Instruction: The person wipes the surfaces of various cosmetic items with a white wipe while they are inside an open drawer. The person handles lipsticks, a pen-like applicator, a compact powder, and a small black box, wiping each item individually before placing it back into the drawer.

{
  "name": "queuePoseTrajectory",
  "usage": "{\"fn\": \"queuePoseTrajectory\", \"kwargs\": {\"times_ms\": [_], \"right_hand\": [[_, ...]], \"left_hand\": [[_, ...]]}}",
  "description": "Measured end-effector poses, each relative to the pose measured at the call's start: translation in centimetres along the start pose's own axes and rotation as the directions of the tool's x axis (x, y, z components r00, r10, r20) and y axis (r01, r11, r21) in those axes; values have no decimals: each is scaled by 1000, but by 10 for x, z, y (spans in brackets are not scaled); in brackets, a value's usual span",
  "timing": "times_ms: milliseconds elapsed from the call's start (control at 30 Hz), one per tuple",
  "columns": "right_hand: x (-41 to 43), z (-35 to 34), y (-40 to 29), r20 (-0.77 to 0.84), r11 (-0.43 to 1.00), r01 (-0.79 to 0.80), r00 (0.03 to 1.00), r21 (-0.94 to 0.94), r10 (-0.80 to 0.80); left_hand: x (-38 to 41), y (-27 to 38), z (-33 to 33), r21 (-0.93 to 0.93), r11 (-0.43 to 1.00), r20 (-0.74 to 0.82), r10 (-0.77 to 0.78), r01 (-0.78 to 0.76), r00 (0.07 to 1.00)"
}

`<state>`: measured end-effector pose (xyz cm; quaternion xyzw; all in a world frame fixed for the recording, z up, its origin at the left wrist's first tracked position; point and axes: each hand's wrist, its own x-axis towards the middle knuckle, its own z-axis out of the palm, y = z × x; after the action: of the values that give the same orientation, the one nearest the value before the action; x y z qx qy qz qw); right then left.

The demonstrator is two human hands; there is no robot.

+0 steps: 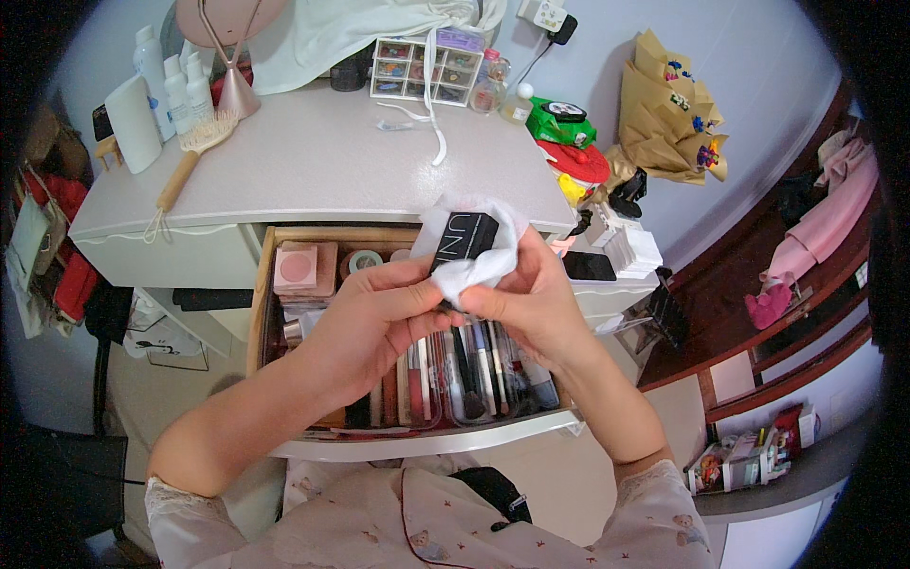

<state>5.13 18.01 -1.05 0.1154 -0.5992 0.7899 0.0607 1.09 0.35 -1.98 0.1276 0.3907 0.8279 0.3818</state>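
My left hand [384, 306] grips the lower left end of a small black case [469, 235] that bears large pale lettering. My right hand [533, 299] presses a crumpled white cloth or tissue [490, 274] against the case, with the thumb on its lower fold. The white sheet wraps behind and around the case's right side. Both hands are above an open wooden drawer [261, 306] full of cosmetics. Inside lie makeup brushes [483, 370] in a clear tray, and a pink blush compact [296, 269] on a stack at the left. My forearms hide part of the drawer.
On the white dressing table [320, 163] lies a wooden hairbrush [181, 174], with several bottles [149, 78] behind it. A compartment box [425, 71] and perfume bottles [489, 92] stand at the back. To the right are a green wipes pack [561, 124], a phone [589, 267] and white tissues [635, 249].
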Motion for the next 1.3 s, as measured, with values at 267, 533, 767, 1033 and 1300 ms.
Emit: {"fn": "queuePoseTrajectory", "kwargs": {"times_ms": [267,533,767,1033,1300], "right_hand": [[-4,2,-4,-93,997,35,995,-61,-41],[-8,7,-4,32,982,112,994,-154,-108],[-11,0,-5,-59,956,237,966,-171,-250],[-3,-11,-9,-73,920,45,997,388,-18],[1,-8,-14,-259,988,151,955,20,-141]], "left_hand": [[-2,-1,1,23,999,11,-26,25,1000],[0,-4,-8,70,997,81,35,-41,996],[-1,0,-4,191,981,173,10,-43,985],[1,0,-10,105,995,269,-28,0,963],[0,0,4,810,246,240,690,-532,683]]}}
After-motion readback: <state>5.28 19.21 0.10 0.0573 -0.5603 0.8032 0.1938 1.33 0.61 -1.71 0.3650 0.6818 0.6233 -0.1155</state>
